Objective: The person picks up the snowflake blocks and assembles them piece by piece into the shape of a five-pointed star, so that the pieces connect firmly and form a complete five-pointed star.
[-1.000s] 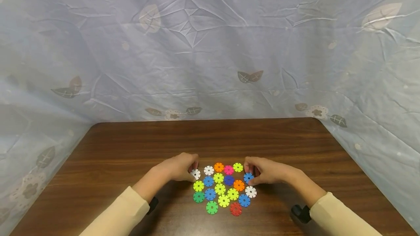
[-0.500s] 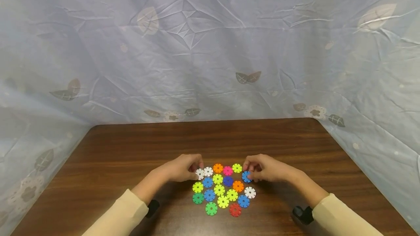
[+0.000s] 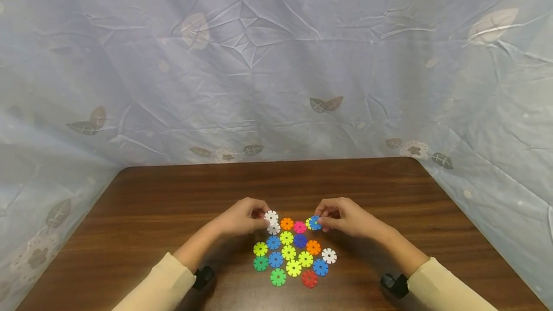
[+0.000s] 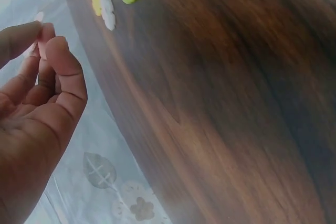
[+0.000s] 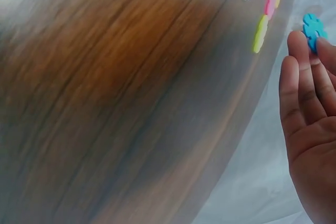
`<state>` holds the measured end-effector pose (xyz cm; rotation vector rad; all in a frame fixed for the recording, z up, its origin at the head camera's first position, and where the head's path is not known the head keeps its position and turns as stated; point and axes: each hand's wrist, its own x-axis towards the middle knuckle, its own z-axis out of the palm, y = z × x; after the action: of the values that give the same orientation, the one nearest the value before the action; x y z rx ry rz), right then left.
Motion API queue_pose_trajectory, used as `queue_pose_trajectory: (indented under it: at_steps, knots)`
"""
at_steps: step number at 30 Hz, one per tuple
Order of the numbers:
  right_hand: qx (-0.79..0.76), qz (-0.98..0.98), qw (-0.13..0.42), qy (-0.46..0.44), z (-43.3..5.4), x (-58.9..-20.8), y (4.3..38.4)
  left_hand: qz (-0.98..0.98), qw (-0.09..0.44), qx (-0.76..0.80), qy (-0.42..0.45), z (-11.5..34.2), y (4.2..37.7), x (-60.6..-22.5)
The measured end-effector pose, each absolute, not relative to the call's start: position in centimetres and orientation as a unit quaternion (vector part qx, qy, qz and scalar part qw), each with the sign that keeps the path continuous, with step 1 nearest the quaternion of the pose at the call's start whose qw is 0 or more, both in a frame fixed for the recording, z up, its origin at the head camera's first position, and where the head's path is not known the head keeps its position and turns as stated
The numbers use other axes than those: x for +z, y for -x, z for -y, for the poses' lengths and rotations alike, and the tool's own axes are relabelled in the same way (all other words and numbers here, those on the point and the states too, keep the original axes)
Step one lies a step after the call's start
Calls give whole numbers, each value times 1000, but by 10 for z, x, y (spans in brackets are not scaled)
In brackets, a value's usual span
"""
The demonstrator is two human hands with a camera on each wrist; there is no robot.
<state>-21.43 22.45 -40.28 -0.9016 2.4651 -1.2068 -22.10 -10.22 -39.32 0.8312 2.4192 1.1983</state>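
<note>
My left hand (image 3: 243, 217) pinches a white notched disc (image 3: 271, 216) by its edge, raised in front of another white disc on the table. In the left wrist view the thumb and fingertips meet, and the disc is mostly hidden behind them. My right hand (image 3: 349, 217) grips a blue notched disc (image 3: 315, 222) between thumb and fingers. That blue disc (image 5: 314, 31) stands clear of the tabletop in the right wrist view. From the head it partly covers a yellow disc (image 3: 308, 223). An orange disc (image 3: 287, 223) and a pink disc (image 3: 300, 226) lie between the hands.
Several more flat discs, among them a dark blue one (image 3: 300, 240), a green one (image 3: 278, 277) and a red one (image 3: 309, 279), lie grouped on the brown wooden table (image 3: 173, 191). A patterned grey-blue cloth (image 3: 276, 85) hangs behind the table's far edge.
Both hands have risen and moved inward. The left has carried its white disc rightward over the other white one; the right has lifted the blue disc up and left, in front of the yellow one.
</note>
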Motion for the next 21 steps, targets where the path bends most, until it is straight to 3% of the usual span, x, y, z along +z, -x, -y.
queue_pose_trajectory:
  at_steps: [21]
  knots:
    - [-456,-827,-2,329,-193,-390,206,-790,179,539,-230,81,211,-389]
